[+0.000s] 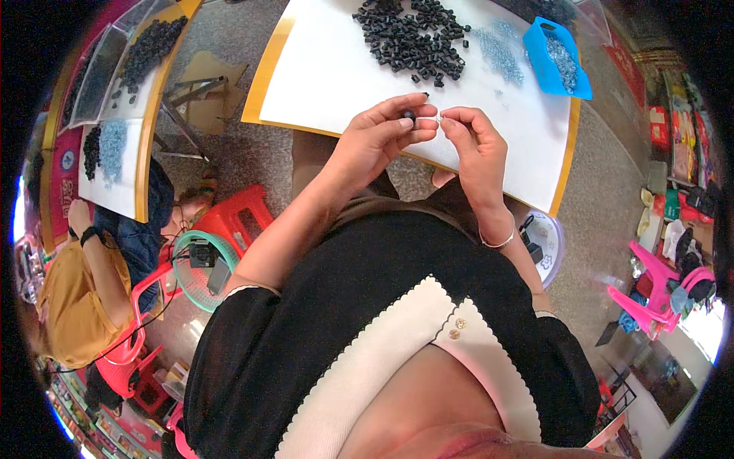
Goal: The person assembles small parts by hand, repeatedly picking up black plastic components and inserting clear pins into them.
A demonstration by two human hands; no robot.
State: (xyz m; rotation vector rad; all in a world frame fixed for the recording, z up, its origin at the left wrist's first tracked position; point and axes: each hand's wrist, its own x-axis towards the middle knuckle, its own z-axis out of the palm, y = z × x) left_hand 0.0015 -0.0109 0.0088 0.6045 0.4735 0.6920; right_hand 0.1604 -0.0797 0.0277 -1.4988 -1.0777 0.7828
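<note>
My left hand [371, 145] is closed over the near edge of the white table [321, 69], its thumb and fingers pinching a small black cylindrical part [409, 116]. Close against its fingertips, my right hand [482, 153] pinches a tiny clear piece [438, 118], mostly covered by the fingers. Beyond my hands lies a heap of black cylindrical parts [413, 38]. To its right, small clear pieces [501, 50] are spread on the table. More of them fill a blue plastic bin [541, 61] at the far right.
On the left another person in a yellow top [84, 298] sits at a second table [122, 191] with similar black and clear pieces. A red stool [241, 218] and a green basket [183, 264] stand on the floor between us. Pink chairs [650, 291] are at the right.
</note>
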